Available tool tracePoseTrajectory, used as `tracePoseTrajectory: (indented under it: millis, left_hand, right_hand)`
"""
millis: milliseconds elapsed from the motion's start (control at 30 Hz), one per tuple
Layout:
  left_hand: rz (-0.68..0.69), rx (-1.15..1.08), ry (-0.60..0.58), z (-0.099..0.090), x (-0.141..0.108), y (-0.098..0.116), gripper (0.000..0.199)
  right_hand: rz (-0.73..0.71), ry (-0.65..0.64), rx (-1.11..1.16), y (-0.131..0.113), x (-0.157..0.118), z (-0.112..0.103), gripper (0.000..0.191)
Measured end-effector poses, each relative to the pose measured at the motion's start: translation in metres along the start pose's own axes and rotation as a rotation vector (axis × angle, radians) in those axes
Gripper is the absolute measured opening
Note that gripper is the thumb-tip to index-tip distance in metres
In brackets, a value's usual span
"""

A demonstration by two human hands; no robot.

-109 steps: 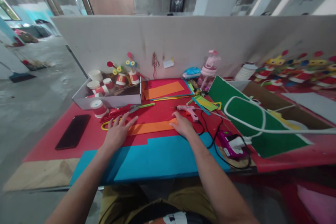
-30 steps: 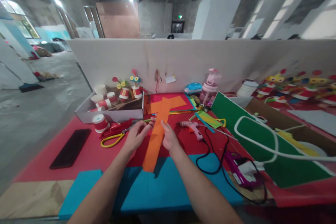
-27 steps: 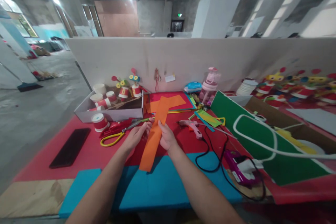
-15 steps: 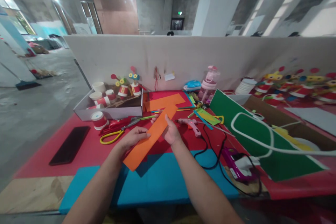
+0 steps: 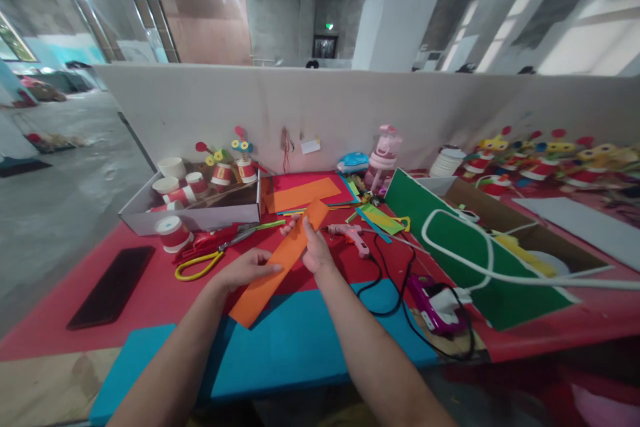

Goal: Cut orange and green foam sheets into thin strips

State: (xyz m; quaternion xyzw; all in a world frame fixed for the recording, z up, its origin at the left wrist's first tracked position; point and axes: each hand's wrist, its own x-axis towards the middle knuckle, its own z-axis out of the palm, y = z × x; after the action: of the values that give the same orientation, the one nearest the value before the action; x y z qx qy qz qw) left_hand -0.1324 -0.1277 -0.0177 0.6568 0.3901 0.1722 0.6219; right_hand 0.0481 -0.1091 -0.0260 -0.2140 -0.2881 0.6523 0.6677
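Note:
An orange paper strip [image 5: 277, 275] slants across the middle of the head view, above the table. My left hand [image 5: 253, 268] pinches its left edge, thumb on top and fingers curled beneath. Farther up the strip, my right hand [image 5: 315, 248] grips it with the thumb on top; its other fingertips show past the strip's far edge. A pink glue gun [image 5: 353, 237] lies just right of my right hand. Yellow-handled scissors [image 5: 203, 265] rest left of the strip. Behind it, another orange sheet [image 5: 306, 193] lies on red paper.
A white box [image 5: 193, 219] holds paper cups and two cup figures. A black phone [image 5: 113, 287] lies at left. A green board [image 5: 465, 247], a white cable and a purple power strip [image 5: 435, 307] with black cord occupy the right. A white partition [image 5: 225, 103] stands behind.
The camera view has turned slightly right, so the table things appear farther left. Both hands still hold the orange strip, which is tilted a little differently.

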Motion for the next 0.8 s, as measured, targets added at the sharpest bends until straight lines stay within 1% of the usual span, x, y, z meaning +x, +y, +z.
tracePoseTrajectory:
  millis: [67,100,167,233,267,333,400,467,600,700,800]
  left_hand:
    - [0.0,0.079,0.025,-0.004,0.0,0.0,0.043]
    - [0.021,0.15,0.071,-0.007,-0.001,0.001,0.043]
    - [0.093,0.325,0.202,-0.015,-0.003,0.003,0.042]
    - [0.158,0.486,0.313,-0.023,-0.008,0.007,0.038]
    - [0.174,0.544,0.337,-0.027,-0.01,0.009,0.035]
    - [0.177,0.606,0.33,-0.033,-0.015,0.011,0.03]
    - [0.165,0.605,0.3,-0.037,-0.018,0.011,0.029]
    - [0.154,0.575,0.285,-0.041,-0.02,0.009,0.03]
    - [0.124,0.484,0.272,-0.045,-0.02,0.004,0.034]
    - [0.118,0.381,0.23,-0.042,-0.018,0.003,0.038]
    - [0.106,0.238,0.214,-0.036,-0.019,0.005,0.038]
  right_hand:
    - [-0.013,-0.004,0.001,-0.001,0.0,0.001,0.042]
    - [-0.012,-0.01,-0.011,-0.002,0.0,0.0,0.042]
    - [0.015,-0.042,-0.068,-0.004,0.0,-0.003,0.042]
    - [0.088,-0.106,-0.166,-0.005,-0.002,-0.009,0.041]
    - [0.137,-0.146,-0.238,-0.005,-0.004,-0.012,0.039]
    - [0.236,-0.23,-0.432,-0.004,-0.008,-0.017,0.034]
    - [0.302,-0.29,-0.619,-0.002,-0.012,-0.019,0.029]
    - [0.313,-0.325,-0.694,-0.001,-0.013,-0.017,0.028]
    - [0.316,-0.339,-0.61,0.001,-0.009,-0.014,0.04]
    - [0.323,-0.291,-0.548,0.005,-0.004,-0.017,0.051]
    - [0.296,-0.249,-0.506,0.007,-0.002,-0.019,0.054]
